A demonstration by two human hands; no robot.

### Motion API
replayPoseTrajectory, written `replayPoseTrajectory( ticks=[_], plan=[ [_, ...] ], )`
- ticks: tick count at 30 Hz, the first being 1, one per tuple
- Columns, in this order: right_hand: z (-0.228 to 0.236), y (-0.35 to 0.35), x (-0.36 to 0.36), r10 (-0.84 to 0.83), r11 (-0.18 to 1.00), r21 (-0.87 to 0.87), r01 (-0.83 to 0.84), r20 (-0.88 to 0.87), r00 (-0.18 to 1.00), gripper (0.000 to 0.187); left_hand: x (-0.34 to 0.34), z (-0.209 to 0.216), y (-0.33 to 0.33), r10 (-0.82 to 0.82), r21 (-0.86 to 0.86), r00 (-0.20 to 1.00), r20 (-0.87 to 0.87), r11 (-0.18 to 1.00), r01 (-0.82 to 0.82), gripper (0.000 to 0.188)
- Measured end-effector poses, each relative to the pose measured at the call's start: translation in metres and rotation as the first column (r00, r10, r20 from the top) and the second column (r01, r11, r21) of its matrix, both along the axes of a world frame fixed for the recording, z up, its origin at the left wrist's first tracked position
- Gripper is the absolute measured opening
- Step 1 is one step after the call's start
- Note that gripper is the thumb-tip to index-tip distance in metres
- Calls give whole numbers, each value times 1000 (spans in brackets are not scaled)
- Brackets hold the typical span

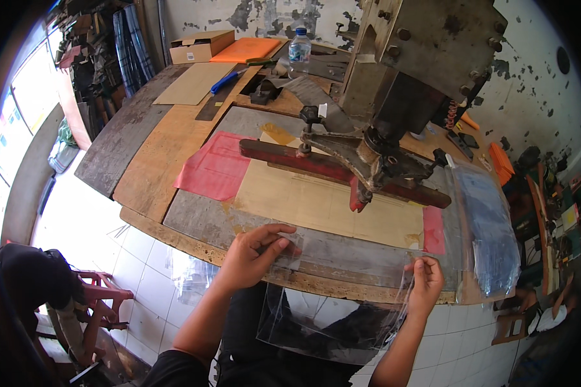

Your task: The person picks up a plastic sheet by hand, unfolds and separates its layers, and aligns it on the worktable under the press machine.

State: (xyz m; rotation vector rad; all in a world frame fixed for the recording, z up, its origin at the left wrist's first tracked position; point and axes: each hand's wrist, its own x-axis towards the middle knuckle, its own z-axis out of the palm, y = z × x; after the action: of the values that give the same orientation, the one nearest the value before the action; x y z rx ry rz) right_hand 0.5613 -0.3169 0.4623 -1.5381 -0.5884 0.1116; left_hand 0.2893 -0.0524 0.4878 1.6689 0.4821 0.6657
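Note:
My left hand (252, 255) pinches the upper left corner of a clear plastic sheet (329, 322) at the near edge of the wooden workbench (174, 148). The upper right corner of that sheet is gripped by my right hand (425, 284). The sheet hangs down over my lap, below the bench edge. Just beyond my hands a red bar (290, 158) of a metal press machine (419, 58) lies across a tan cardboard pad (316, 200) with red plastic (216, 168) under it.
A pile of clear bags (490, 226) lies at the bench's right end. At the back stand a water bottle (299, 50), a cardboard box (200, 46) and an orange folder (248, 50). A person in black (39, 277) sits low at the left, by a red stool (100, 290).

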Motion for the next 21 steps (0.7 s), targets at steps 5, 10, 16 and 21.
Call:
replayPoseTrajectory(
  ticks=[5,10,16,21],
  plan=[
    [1,0,0,14,1000,18,-14,-31,999,22,-3,3,-2,22,-3,1000,4,1000,-22,25],
    [4,-11,9,120,991,69,-113,-109,987,23,1,-6,-1,35,-50,999,31,998,-33,22],
    [18,-9,9,200,979,-18,-205,-158,967,19,2,-8,0,70,-94,996,54,993,-64,19],
    [18,-8,13,275,959,-22,-284,-178,945,12,-1,-9,2,115,-138,991,63,985,-106,20]
  ],
)
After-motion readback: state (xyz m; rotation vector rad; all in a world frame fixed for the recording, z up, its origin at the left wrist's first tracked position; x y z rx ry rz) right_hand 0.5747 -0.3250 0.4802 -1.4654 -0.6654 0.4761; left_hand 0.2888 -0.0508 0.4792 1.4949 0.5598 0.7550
